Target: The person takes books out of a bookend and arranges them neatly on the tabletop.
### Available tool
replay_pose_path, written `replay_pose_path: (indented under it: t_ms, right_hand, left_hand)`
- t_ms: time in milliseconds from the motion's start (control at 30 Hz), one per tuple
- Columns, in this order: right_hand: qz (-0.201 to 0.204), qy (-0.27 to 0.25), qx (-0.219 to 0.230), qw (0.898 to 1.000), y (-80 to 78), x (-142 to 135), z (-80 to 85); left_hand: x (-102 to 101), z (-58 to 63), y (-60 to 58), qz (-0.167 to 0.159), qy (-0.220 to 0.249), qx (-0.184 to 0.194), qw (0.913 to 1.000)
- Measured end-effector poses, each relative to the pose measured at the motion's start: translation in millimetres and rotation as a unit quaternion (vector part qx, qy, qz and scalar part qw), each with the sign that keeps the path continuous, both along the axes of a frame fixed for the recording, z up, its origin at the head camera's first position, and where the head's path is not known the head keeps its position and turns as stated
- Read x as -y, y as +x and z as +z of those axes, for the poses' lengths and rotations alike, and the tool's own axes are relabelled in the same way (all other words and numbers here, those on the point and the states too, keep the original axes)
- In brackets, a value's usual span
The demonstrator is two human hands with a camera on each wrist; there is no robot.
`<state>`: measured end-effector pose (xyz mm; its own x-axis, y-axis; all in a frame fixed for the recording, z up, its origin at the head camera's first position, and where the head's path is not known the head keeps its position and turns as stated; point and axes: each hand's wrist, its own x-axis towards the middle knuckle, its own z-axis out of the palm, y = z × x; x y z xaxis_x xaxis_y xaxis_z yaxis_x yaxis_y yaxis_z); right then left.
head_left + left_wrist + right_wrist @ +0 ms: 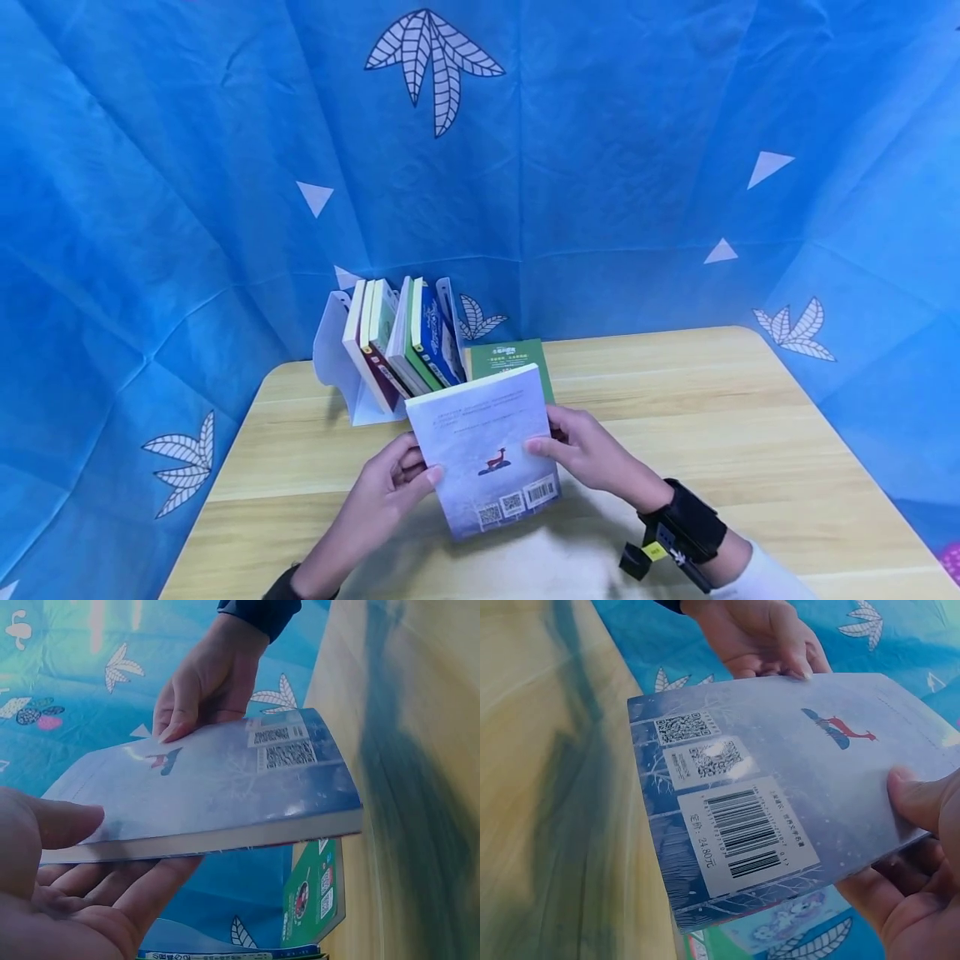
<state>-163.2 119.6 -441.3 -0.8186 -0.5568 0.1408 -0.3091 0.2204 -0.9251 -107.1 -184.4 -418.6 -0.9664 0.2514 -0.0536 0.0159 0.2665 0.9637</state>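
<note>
A pale lavender-blue paperback book is held up over the table, back cover towards me, with a small red deer picture, QR codes and a barcode. My left hand grips its left edge, thumb on the cover and fingers behind. On the opposite edge my right hand pinches it the same way. In the left wrist view the pages' edge shows between thumb and fingers. Behind the held book lies a green book, partly covered by it.
A white book stand at the back left holds several leaning books, among them a blue one. The wooden table reaches back to a blue patterned cloth. A black wrist strap sits on my right forearm.
</note>
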Motion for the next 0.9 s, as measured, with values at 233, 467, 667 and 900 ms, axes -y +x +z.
replay_pose_path:
  t_ms: [233,467,667,900]
  right_hand:
    - [-0.014,0.012,-0.007,1.000,-2.0,-11.8,8.3]
    - [-0.044,0.028,0.001,0.999,-4.1,-23.6,12.6]
    - [-0.065,0.026,0.011,0.998,-6.5,-34.1,13.9]
    - [-0.091,0.009,0.040,0.995,-14.1,-47.6,15.7]
  left_hand:
    - [2.3,-1.2,-2.2,-0.015,0.058,-0.021,0.9980]
    - [9.4,-2.3,-8.0,0.021,0.048,-0.034,0.9980]
    - [17.1,-1.6,-13.3,0.097,-0.016,-0.022,0.9949]
    - [28.2,-3.5,-22.1,0.154,-0.062,-0.017,0.9859]
